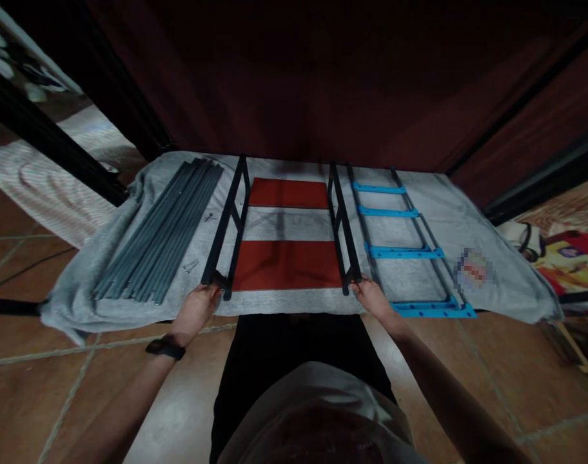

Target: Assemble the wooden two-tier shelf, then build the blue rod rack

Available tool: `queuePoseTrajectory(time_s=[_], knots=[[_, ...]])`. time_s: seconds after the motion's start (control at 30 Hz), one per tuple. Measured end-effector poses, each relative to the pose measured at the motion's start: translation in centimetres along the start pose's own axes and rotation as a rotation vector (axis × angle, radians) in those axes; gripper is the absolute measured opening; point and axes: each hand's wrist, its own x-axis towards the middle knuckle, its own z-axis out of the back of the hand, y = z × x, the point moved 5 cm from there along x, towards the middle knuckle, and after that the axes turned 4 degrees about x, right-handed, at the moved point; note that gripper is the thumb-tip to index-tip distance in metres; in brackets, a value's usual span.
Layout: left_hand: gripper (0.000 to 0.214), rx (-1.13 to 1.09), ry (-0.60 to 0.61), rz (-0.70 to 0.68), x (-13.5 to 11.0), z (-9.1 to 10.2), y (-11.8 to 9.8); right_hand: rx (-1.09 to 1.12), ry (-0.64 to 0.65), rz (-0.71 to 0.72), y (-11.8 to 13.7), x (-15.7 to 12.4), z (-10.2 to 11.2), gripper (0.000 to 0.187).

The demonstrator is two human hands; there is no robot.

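Observation:
Two black side frames stand upright on the cloth-covered table, a left frame [225, 222] and a right frame [346, 225]. Between them lie two reddish-brown boards, a larger near board [287, 265] and a narrower far board [289, 193]. My left hand [200, 308] is closed around the near end of the left frame. At the near end of the right frame, my right hand [370, 296] has its fingers wrapped on the bar. Small screws [191, 265] lie left of the left frame, with more hardware [209, 218] farther back.
A bundle of grey tubes [163, 232] covers the table's left part. On the right lies a rack with grey rods and blue crosspieces [404, 252]. A blurred round item [472, 272] sits beyond it. The grey cloth [511, 283] hangs over the table edges; dark posts flank the table.

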Motion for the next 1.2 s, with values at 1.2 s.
queuePoseTrajectory(time_s=[1.2], knots=[[0.015,-0.388,-0.027,0.014,-0.2,1.2,-0.3,0.125,-0.084,0.097,-1.9,-0.2,-0.5,0.023]])
